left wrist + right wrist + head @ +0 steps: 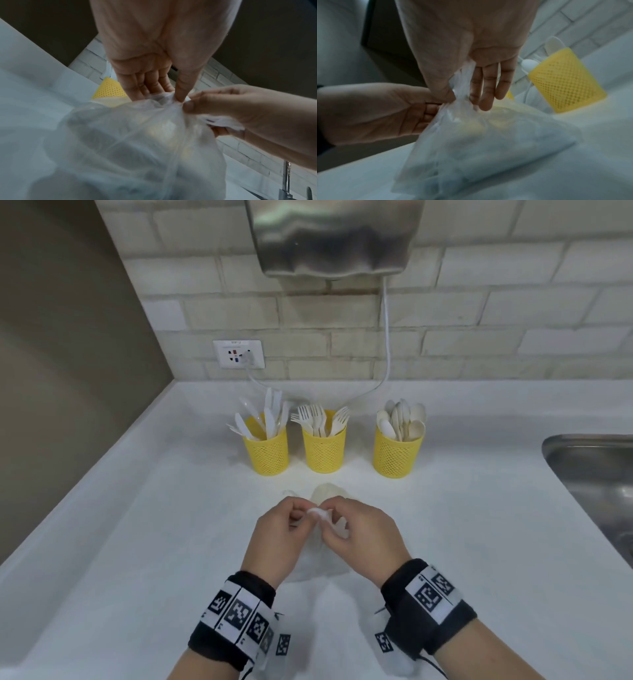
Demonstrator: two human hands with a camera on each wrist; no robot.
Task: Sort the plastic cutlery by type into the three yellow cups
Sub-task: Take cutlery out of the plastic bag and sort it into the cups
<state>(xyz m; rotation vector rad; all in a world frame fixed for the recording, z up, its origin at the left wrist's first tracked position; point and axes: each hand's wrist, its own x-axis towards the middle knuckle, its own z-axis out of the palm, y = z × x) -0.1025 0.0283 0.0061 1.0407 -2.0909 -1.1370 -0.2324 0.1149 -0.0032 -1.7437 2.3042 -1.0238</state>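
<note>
Three yellow mesh cups stand in a row on the white counter: the left cup [266, 453] holds knives, the middle cup [324, 451] forks, the right cup [396, 455] spoons. In front of them both hands meet over a clear plastic bag [137, 142] lying on the counter. My left hand [279, 530] pinches the bag's gathered top between thumb and fingers. My right hand [359, 529] pinches the same twisted top [318, 512] from the other side. The bag [479, 142] looks hazy, and its contents cannot be made out.
A steel sink [596, 484] is set into the counter at the right. A wall socket [238, 354] with a white cable [387, 337] sits behind the cups, under a metal wall-mounted unit [332, 237]. A dark wall [68, 354] bounds the counter on the left.
</note>
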